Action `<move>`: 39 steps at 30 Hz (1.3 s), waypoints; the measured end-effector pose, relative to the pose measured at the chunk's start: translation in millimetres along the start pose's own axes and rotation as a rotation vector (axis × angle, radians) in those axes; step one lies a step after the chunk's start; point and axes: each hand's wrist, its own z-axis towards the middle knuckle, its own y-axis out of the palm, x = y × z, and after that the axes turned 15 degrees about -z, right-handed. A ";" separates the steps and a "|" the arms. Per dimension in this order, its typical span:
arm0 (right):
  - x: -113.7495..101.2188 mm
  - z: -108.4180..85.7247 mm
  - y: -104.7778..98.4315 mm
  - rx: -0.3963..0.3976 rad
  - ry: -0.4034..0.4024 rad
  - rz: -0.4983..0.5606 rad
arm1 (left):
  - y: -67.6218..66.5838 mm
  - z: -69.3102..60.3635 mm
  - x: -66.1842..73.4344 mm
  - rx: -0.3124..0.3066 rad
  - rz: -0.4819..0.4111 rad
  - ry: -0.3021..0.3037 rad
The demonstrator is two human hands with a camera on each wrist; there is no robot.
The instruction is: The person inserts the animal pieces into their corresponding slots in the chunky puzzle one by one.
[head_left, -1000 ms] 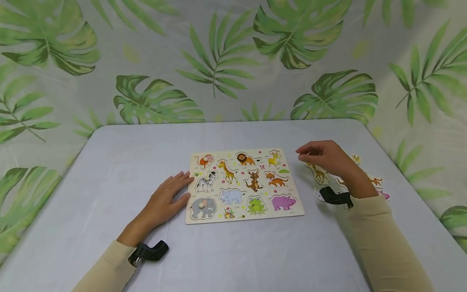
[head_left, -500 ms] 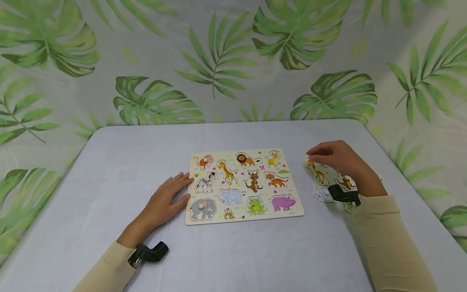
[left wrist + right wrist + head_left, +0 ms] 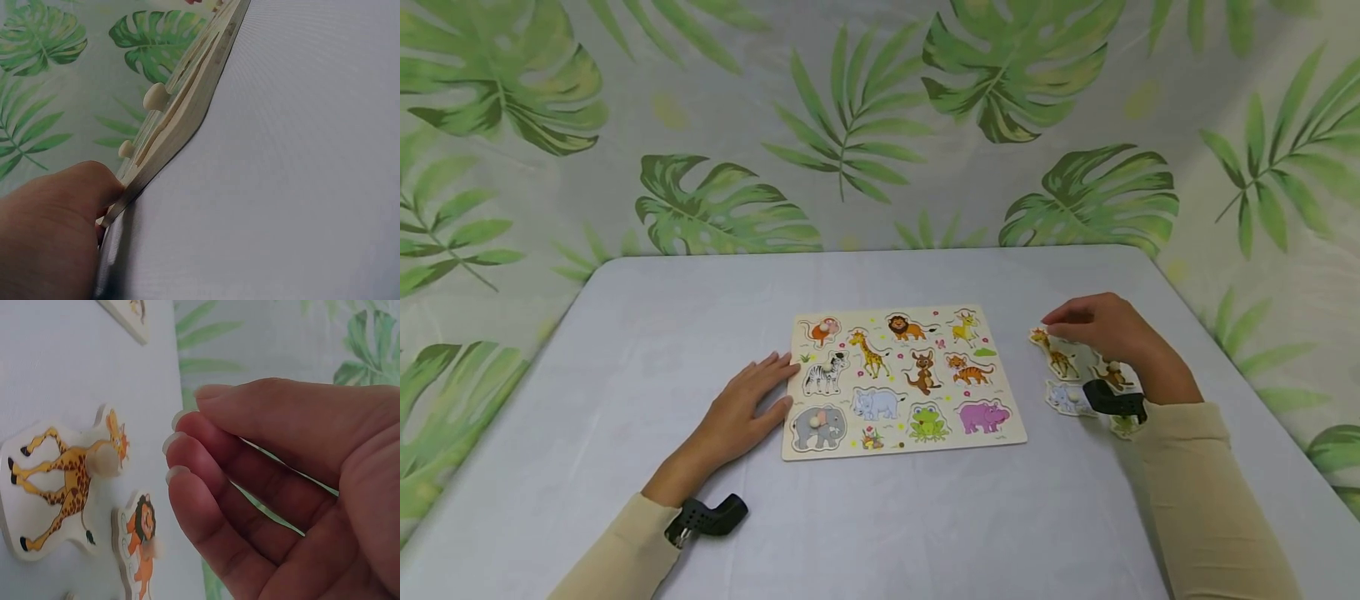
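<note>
A wooden animal puzzle board [image 3: 917, 450] lies flat mid-table. My left hand [image 3: 733, 417] rests by its left side, fingertips and thumb touching the edge; the left wrist view shows the thumb against the board's edge [image 3: 181, 119]. Knobbed elephant [image 3: 820, 429], zebra [image 3: 826, 373] and monkey [image 3: 822, 332] pieces sit in the board. To the right, my right hand [image 3: 1108, 329] hovers above loose knobbed pieces, fingers bent, thumb near the index fingertip, holding nothing. Below it are a giraffe piece [image 3: 75, 475] and a lion piece [image 3: 140, 525]. Other pieces are partly hidden.
Beside the giraffe lie a light-blue piece [image 3: 1066, 400], a kangaroo piece [image 3: 1112, 375] and a green piece [image 3: 1122, 427], partly covered by the right wrist's camera. White cloth [image 3: 880, 533] covers the table. A leaf-printed curtain [image 3: 880, 108] hangs behind its far edge.
My right hand has shifted right, away from the board and over the loose pieces, uncovering the giraffe piece. The left hand and the board have stayed put.
</note>
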 end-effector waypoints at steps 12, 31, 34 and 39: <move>5.5 1.6 4.7 -0.060 0.024 -0.012 | -0.4 -0.4 0.9 -0.008 -0.003 -0.003; 7.0 3.6 9.4 -0.104 0.054 -0.092 | -1.3 0.6 2.8 -0.010 -0.004 -0.005; 6.7 4.2 9.8 -0.108 0.056 -0.100 | -0.9 0.5 2.1 -0.009 -0.001 -0.004; 9.0 6.5 12.9 -0.104 0.044 -0.115 | -0.9 0.7 1.2 -0.006 0.001 0.003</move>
